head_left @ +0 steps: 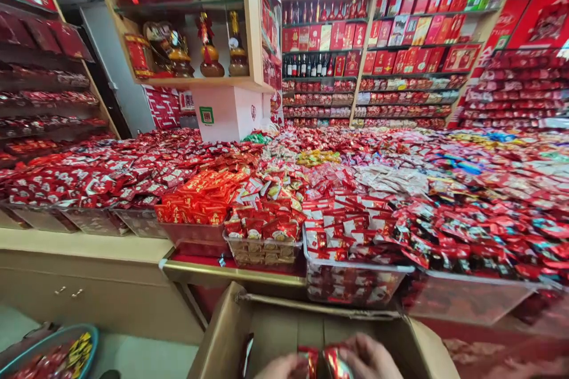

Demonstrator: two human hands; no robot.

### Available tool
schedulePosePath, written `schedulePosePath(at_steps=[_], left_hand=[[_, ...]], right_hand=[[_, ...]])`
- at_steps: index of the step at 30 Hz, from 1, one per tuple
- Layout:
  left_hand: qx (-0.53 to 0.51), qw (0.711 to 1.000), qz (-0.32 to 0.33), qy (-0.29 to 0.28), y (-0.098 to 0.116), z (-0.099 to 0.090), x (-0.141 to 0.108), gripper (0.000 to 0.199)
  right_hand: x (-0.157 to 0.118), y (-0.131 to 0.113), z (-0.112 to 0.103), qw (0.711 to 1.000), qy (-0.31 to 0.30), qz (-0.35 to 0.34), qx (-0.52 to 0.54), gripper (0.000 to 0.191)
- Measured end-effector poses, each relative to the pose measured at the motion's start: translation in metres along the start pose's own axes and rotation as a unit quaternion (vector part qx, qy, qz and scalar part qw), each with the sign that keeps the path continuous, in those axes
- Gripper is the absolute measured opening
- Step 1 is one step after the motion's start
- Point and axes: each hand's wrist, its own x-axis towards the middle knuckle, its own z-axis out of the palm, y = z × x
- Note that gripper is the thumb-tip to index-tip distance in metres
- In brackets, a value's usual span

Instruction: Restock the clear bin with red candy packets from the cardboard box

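At the bottom edge, my left hand (pixel 284 366) is closed on a small shiny red wrapped packet (pixel 311 361). Beside it my right hand (pixel 371 358) grips another red wrapped packet (pixel 336 362) with gold and white print. Both hands are over the open cardboard box (pixel 275 323), their lower parts cut off by the frame. A dark packet (pixel 247 352) leans against the box's left inner wall. Just beyond the box, a clear plastic bin (pixel 355 281) holds red and white packets, and a smaller bin (pixel 262 253) holds red and gold ones.
Bins heaped with wrapped packets cover the counter (pixel 89 243) on both sides. A shelf column (pixel 249 18) stands at centre left, and a wall shelf (pixel 365 50) of bottles and boxes is behind. A blue basket (pixel 94 340) of packets sits on the floor at left.
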Motion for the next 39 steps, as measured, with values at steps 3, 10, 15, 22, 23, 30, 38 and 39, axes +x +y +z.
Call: schedulePosePath(at_steps=[3,10,15,22,23,30,38,39], left_hand=[[-0.103,0.994,0.025,-0.031,0.006,0.033,-0.008,0.045],[-0.219,0.975,0.036,-0.012,0.04,0.045,-0.003,0.029],[-0.18,0.983,0.021,-0.004,0.044,0.04,-0.006,0.027],[-0.174,0.978,0.048,0.102,0.049,0.04,-0.007,0.028],[-0.183,0.975,0.049,0.114,0.05,0.04,-0.007,0.03],[-0.227,0.962,0.072,0.132,0.056,0.043,-0.006,0.036],[-0.205,0.964,0.106,0.134,0.044,0.045,-0.005,0.026],[-0.183,0.969,0.103,0.132,0.043,0.043,-0.006,0.025]], right_hand=[[-0.013,-0.018,-0.008,0.969,0.066,0.009,0.239,0.023],[-0.033,-0.059,-0.028,0.89,0.094,0.037,0.445,0.022],[-0.033,-0.063,-0.033,0.892,0.094,-0.002,0.442,0.017],[-0.028,-0.067,-0.032,0.896,0.131,0.003,0.424,0.014],[-0.028,-0.068,-0.03,0.88,0.14,0.014,0.454,0.014],[-0.029,-0.073,-0.021,0.782,0.16,0.081,0.598,0.015],[-0.035,-0.063,-0.014,0.855,0.139,0.022,0.499,0.016],[-0.036,-0.062,-0.014,0.864,0.121,0.016,0.488,0.018]])
